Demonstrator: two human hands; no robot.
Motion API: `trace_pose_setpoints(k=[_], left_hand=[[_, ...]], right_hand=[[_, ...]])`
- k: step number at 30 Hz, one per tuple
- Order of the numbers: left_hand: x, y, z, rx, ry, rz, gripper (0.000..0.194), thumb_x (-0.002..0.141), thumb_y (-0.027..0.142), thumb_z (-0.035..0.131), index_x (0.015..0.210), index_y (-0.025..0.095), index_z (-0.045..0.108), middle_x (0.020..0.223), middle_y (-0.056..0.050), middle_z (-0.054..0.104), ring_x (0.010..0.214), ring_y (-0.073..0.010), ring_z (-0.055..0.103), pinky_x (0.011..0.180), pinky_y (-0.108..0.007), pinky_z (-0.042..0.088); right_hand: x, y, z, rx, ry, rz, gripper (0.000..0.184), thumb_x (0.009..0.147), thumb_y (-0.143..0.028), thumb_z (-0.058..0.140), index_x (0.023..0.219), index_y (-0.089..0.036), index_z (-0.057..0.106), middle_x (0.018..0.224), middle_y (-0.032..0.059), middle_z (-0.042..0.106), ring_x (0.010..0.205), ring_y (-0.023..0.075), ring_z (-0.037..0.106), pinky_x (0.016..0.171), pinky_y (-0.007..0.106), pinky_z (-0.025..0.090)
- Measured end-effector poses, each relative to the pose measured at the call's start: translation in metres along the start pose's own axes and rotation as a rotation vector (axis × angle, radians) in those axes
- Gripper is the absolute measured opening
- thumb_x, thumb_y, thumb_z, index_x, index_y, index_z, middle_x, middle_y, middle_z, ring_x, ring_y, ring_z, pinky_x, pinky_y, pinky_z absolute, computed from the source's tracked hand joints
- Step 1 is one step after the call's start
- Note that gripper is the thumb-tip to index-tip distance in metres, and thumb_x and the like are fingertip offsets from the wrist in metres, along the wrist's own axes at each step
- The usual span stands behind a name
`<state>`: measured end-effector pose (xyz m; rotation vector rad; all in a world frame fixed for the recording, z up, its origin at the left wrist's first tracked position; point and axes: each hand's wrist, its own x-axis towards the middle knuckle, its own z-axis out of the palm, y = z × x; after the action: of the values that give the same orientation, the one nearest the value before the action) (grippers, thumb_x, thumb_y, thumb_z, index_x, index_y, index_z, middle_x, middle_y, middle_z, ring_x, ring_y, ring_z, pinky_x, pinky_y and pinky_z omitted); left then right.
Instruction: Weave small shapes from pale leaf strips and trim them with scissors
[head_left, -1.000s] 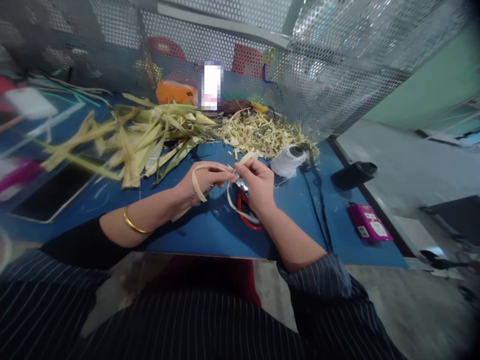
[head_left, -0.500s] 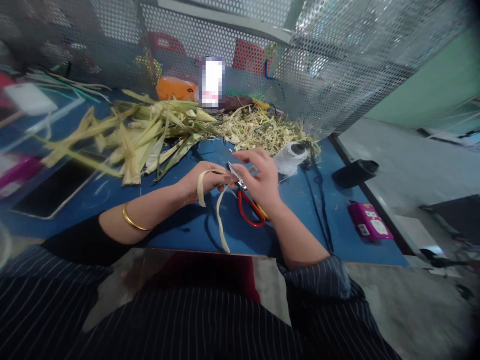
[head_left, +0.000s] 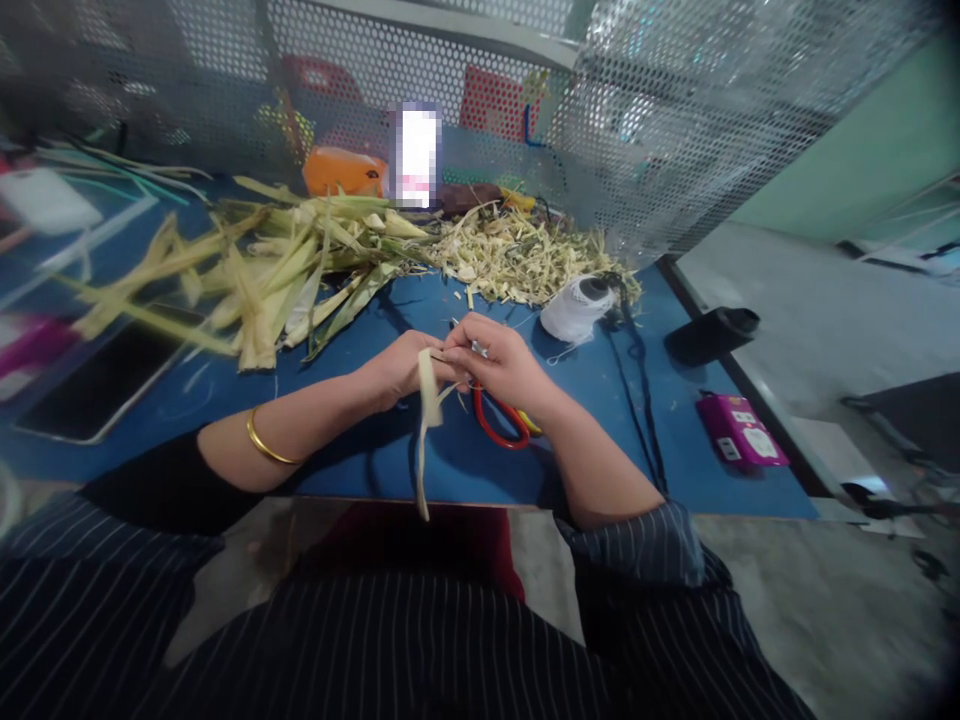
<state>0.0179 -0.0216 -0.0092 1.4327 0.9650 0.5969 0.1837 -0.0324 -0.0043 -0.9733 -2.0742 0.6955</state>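
Against half a second ago, the biggest change I get on my feed is the right hand point(head_left: 495, 360): its spread, lifted fingers have folded down to meet the left, thumb and forefinger now pressed together. The left hand point(head_left: 405, 372) has barely shifted and pinches a pale strip point(head_left: 428, 390) at its fingertips. That strip now drops in one narrow fall past the table's near edge, instead of looping and trailing. The scissors point(head_left: 504, 443) stay lodged in the right hand's grasp, red handle hanging below, blades mostly covered.

Beyond the hands I have grey floor point(head_left: 825, 600), a perforated metal screen point(head_left: 412, 60) along the back and a green wall point(head_left: 825, 150) far right. The blue table point(head_left: 480, 475) carries a heap of husks point(head_left: 251, 300) at left, with a pile of shreds point(head_left: 510, 260) adjoining it. Smaller again: a dark slab like a phone point(head_left: 90, 390) partly under the husks, a black cylinder point(head_left: 705, 338), an orange pack point(head_left: 341, 172), a purple packet point(head_left: 742, 430) and a white thread spool point(head_left: 566, 315) just before the shreds.
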Motion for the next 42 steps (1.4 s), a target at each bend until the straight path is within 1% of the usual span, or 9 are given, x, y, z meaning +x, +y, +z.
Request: trace_pose_setpoints(k=[7, 13, 17, 24, 28, 31, 34, 39, 42], left_hand=[[0.004, -0.005, -0.002, -0.020, 0.024, 0.008, 0.005, 0.058, 0.018, 0.073, 0.057, 0.014, 0.070, 0.047, 0.003, 0.054, 0.048, -0.0088, 0.040, 0.048, -0.023, 0.028], [0.005, -0.003, 0.000, 0.004, -0.031, 0.015, 0.006, 0.062, 0.015, 0.069, 0.062, 0.015, 0.075, 0.063, -0.004, 0.069, 0.053, -0.0111, 0.049, 0.053, -0.024, 0.037], [0.004, -0.001, 0.000, -0.008, -0.046, -0.015, 0.006, 0.064, 0.017, 0.071, 0.061, 0.015, 0.075, 0.065, -0.007, 0.071, 0.056, -0.0120, 0.052, 0.054, -0.024, 0.040], [0.004, -0.002, -0.003, -0.092, -0.041, -0.016, 0.013, 0.065, 0.026, 0.077, 0.063, 0.014, 0.075, 0.065, -0.007, 0.070, 0.057, -0.0108, 0.050, 0.055, -0.023, 0.040], [0.003, 0.003, -0.008, -0.239, 0.005, 0.008, 0.023, 0.071, 0.036, 0.073, 0.075, 0.013, 0.078, 0.075, -0.008, 0.073, 0.054, -0.0091, 0.048, 0.049, -0.023, 0.034], [0.004, 0.009, -0.014, -0.309, 0.076, 0.015, 0.023, 0.072, 0.034, 0.071, 0.081, 0.013, 0.077, 0.083, -0.010, 0.074, 0.054, -0.0093, 0.050, 0.047, -0.023, 0.033], [0.004, 0.011, -0.015, -0.342, 0.051, 0.014, 0.019, 0.071, 0.028, 0.072, 0.082, 0.013, 0.077, 0.082, -0.010, 0.074, 0.057, -0.0097, 0.052, 0.052, -0.023, 0.038], [0.005, 0.002, -0.008, -0.218, -0.032, 0.109, 0.013, 0.065, 0.024, 0.076, 0.068, 0.012, 0.075, 0.071, -0.007, 0.071, 0.057, -0.0097, 0.053, 0.055, -0.023, 0.040], [0.003, -0.002, -0.005, -0.135, -0.051, 0.097, 0.011, 0.066, 0.024, 0.075, 0.067, 0.012, 0.074, 0.060, -0.003, 0.065, 0.054, -0.0095, 0.050, 0.053, -0.022, 0.038]], right_hand=[[0.001, 0.001, 0.001, -0.001, 0.000, -0.077, 0.012, 0.088, -0.022, 0.058, 0.079, -0.019, 0.065, 0.077, 0.0008, 0.058, 0.073, 0.0129, 0.054, 0.070, 0.028, 0.042], [0.000, 0.007, 0.012, -0.063, 0.303, 0.072, 0.016, 0.085, -0.021, 0.059, 0.069, -0.019, 0.059, 0.072, -0.0012, 0.054, 0.069, 0.0122, 0.051, 0.067, 0.027, 0.042], [0.000, 0.007, 0.017, -0.034, 0.393, 0.138, 0.015, 0.085, -0.022, 0.058, 0.070, -0.020, 0.058, 0.070, -0.0021, 0.053, 0.067, 0.0118, 0.049, 0.067, 0.028, 0.042], [0.002, 0.012, 0.009, -0.073, 0.424, 0.122, 0.015, 0.087, -0.025, 0.057, 0.074, -0.020, 0.064, 0.074, -0.0007, 0.059, 0.073, 0.0131, 0.055, 0.073, 0.029, 0.044], [0.000, 0.009, -0.004, -0.225, 0.643, 0.047, 0.015, 0.091, -0.027, 0.055, 0.093, -0.022, 0.068, 0.092, 0.0043, 0.064, 0.089, 0.0173, 0.059, 0.084, 0.034, 0.046], [0.000, 0.006, -0.013, -0.276, 0.751, 0.022, 0.016, 0.092, -0.029, 0.054, 0.092, -0.023, 0.069, 0.090, 0.0046, 0.066, 0.091, 0.0189, 0.060, 0.085, 0.036, 0.047], [0.000, 0.004, -0.014, -0.262, 0.650, -0.009, 0.016, 0.091, -0.031, 0.056, 0.091, -0.024, 0.070, 0.089, 0.0044, 0.067, 0.091, 0.0196, 0.062, 0.084, 0.037, 0.048], [0.001, 0.007, -0.001, -0.198, 0.308, -0.058, 0.010, 0.086, -0.030, 0.064, 0.091, -0.024, 0.071, 0.094, 0.0035, 0.068, 0.094, 0.0189, 0.063, 0.087, 0.036, 0.047], [0.001, 0.008, 0.005, -0.135, 0.220, -0.046, 0.007, 0.085, -0.029, 0.065, 0.082, -0.023, 0.069, 0.085, 0.0019, 0.067, 0.086, 0.0175, 0.063, 0.082, 0.034, 0.047]])
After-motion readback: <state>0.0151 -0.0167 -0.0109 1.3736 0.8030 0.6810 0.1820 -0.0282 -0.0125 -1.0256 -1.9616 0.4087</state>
